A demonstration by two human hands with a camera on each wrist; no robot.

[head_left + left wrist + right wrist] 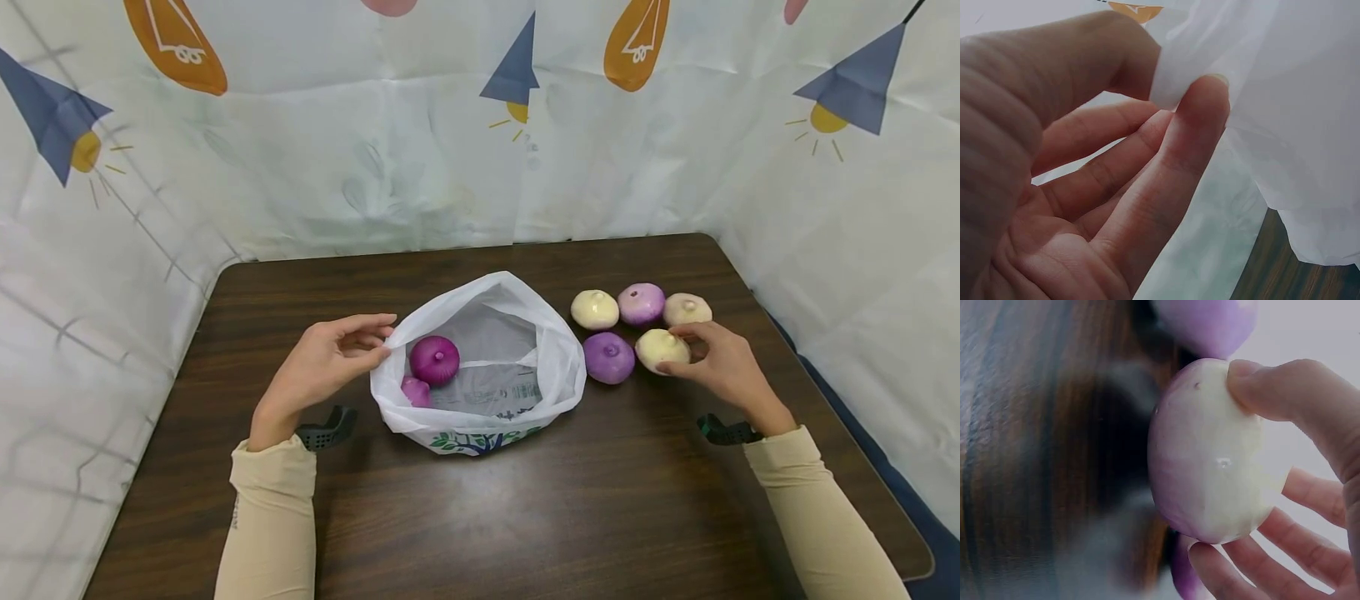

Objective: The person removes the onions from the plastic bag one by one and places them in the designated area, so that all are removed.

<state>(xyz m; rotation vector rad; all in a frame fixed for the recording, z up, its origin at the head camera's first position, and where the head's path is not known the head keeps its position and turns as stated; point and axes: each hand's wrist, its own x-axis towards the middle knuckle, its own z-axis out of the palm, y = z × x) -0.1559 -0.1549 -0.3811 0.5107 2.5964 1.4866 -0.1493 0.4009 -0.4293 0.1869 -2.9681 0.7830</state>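
Note:
A white plastic bag (564, 367) stands wide-mouthed on the table, with two purple onions inside: a dark one (435, 360) and a smaller-looking, partly hidden one (416, 392). My left hand (318, 360) pinches the bag's left rim between thumb and forefinger; the left wrist view shows the thin plastic between them. To the right of the bag, my right hand (723, 360) grips a pale onion (1210, 456) between thumb and fingers. Its side looks white fading to purple in the right wrist view. I cannot tell whether it touches the table.
Beside the gripped onion lies a purple onion (609, 358). Behind them sit a pale onion (595, 310), a light purple onion (641, 304) and another pale onion (687, 309). A patterned white cloth (450, 167) hangs behind the dark wooden table (480, 533).

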